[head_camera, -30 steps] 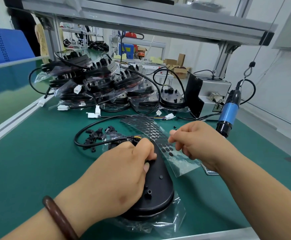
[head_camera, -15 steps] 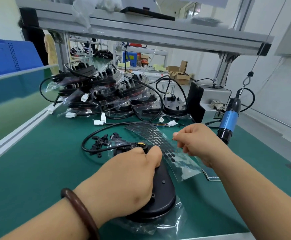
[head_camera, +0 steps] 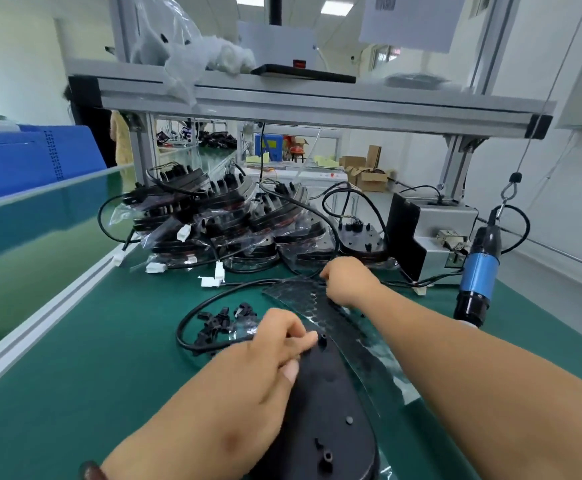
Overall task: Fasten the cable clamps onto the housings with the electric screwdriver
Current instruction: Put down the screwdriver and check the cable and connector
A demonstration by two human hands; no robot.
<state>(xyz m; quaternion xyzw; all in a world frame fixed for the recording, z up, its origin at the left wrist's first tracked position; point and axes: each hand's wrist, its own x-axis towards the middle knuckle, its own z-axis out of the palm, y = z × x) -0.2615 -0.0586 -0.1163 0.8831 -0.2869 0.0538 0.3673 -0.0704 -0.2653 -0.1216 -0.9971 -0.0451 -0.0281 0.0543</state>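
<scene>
A person's left hand [head_camera: 265, 358] grips the far end of a black oval plastic housing [head_camera: 334, 410], which lies flat on a clear plastic bag at the near edge of the green bench mat [head_camera: 92, 358]. The fingers are curled over the end of the housing and the thumb lies along its left edge. A brown bracelet [head_camera: 90, 471] circles that wrist.

The right hand [head_camera: 348, 280] reaches further out, its fingers curled down at the far end of a clear sheet of black hexagonal stickers [head_camera: 303, 299], which lies just right of the housing. Whether they pinch anything cannot be told.

A heap of small loose black cable clamps [head_camera: 220, 322] sits just left of the left hand, inside the loop of a black cable [head_camera: 192, 313]. The blue-and-black electric screwdriver [head_camera: 479, 271] hangs from a hook at the right, clear of both hands.

Behind, a pile of bagged black housings with white connectors [head_camera: 220, 223] stands beneath the aluminium frame shelf [head_camera: 317, 105], beside a grey metal box [head_camera: 438, 230].
</scene>
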